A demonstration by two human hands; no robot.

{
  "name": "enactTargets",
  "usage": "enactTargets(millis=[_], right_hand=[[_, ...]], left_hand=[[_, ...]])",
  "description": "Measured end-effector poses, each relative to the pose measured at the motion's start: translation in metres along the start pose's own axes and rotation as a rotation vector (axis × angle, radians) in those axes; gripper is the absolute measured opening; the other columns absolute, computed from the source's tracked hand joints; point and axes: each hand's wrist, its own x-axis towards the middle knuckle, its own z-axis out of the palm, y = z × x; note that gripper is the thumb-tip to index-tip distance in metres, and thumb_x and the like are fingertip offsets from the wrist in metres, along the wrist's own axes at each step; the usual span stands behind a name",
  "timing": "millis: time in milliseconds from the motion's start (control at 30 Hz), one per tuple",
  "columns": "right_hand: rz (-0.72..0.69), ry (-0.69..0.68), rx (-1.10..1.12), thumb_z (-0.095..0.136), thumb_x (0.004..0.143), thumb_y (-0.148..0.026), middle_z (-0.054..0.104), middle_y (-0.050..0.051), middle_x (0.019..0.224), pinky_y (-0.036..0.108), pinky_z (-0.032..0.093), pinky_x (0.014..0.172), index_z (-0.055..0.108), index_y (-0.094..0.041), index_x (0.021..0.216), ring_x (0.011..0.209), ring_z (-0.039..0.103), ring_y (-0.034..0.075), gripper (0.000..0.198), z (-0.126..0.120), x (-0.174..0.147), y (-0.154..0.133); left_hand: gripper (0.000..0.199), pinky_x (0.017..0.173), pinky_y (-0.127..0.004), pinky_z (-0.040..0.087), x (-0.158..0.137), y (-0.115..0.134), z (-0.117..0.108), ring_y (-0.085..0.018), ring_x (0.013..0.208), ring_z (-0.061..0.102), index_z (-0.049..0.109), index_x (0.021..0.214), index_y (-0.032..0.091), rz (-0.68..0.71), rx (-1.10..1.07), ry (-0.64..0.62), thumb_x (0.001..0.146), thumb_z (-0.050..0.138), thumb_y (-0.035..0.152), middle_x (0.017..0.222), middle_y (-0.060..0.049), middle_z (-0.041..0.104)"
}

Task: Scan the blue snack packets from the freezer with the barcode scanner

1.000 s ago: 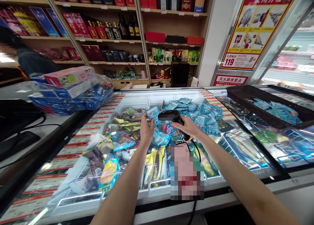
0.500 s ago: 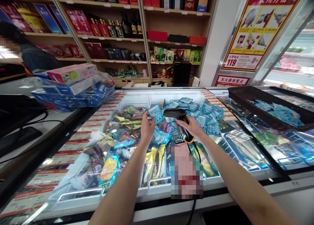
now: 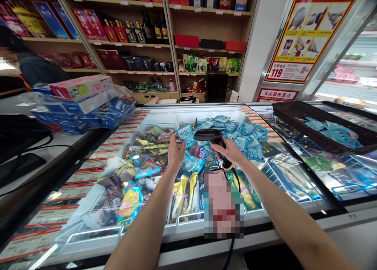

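Between the fingers and thumb of my left hand (image 3: 176,151) is a small blue packet (image 3: 185,134), its printed label facing up. My right hand (image 3: 230,152) is wrapped round the handle of a black barcode scanner (image 3: 209,135). The scanner's head points left, close beside the packet, and its cable hangs down past the front edge. Behind and right of the scanner, many more blue packets (image 3: 249,135) lie in a loose pile on the glass freezer lid (image 3: 165,118). A phone with a blurred screen (image 3: 222,201) lies below my hands.
Wrapped ice creams (image 3: 185,191) show through the glass. A dark basket (image 3: 294,122) with more blue packets stands at the right. Plastic-wrapped boxes (image 3: 82,105) are stacked at the left, and a person (image 3: 35,65) is behind them. Stocked shelves (image 3: 132,44) line the back.
The view has shifted slightly. Both hands keep their grips, with the packet and scanner in nearly the same places.
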Motion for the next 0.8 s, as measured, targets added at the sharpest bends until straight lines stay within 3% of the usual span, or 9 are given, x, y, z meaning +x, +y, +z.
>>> enactTargets(millis=[467, 567, 667, 800], right_hand=[[0.010, -0.010, 0.014, 0.058, 0.080, -0.056, 0.065, 0.002, 0.065, 0.025, 0.042, 0.047, 0.059, -0.019, 0.086, 0.048, 0.056, 0.013, 0.037, -0.001, 0.002, 0.002], [0.069, -0.016, 0.130, 0.060, 0.079, -0.054, 0.068, 0.004, 0.077, 0.024, 0.042, 0.046, 0.059, -0.019, 0.088, 0.049, 0.056, 0.011, 0.036, -0.006, 0.003, 0.005], [0.154, 0.005, 0.237, 0.062, 0.077, -0.050, 0.070, 0.006, 0.091, 0.022, 0.043, 0.044, 0.060, -0.018, 0.091, 0.051, 0.057, 0.010, 0.035, -0.013, 0.005, 0.011], [0.179, 0.079, 0.350, 0.064, 0.076, -0.044, 0.070, 0.006, 0.094, 0.021, 0.046, 0.046, 0.060, -0.018, 0.094, 0.053, 0.058, 0.009, 0.031, -0.019, 0.007, 0.019]], left_hand=[[0.045, 0.054, -0.024, 0.050, 0.001, -0.004, 0.001, -0.015, 0.076, 0.060, 0.045, 0.122, 0.021, -0.006, -0.013, 0.002, 0.080, 0.057, 0.033, 0.110, -0.008, 0.058], [0.049, 0.056, -0.026, 0.052, 0.003, -0.008, -0.001, -0.016, 0.078, 0.060, 0.044, 0.125, 0.021, -0.023, -0.023, 0.070, 0.080, 0.056, 0.033, 0.109, -0.009, 0.059], [0.053, 0.068, -0.031, 0.054, 0.004, -0.008, -0.007, -0.016, 0.079, 0.061, 0.042, 0.131, 0.020, 0.002, 0.046, 0.161, 0.081, 0.054, 0.031, 0.108, -0.010, 0.062], [0.053, 0.076, -0.035, 0.052, 0.007, -0.002, -0.021, -0.018, 0.077, 0.061, 0.043, 0.133, 0.019, 0.011, 0.187, 0.256, 0.082, 0.053, 0.029, 0.102, -0.009, 0.064]])
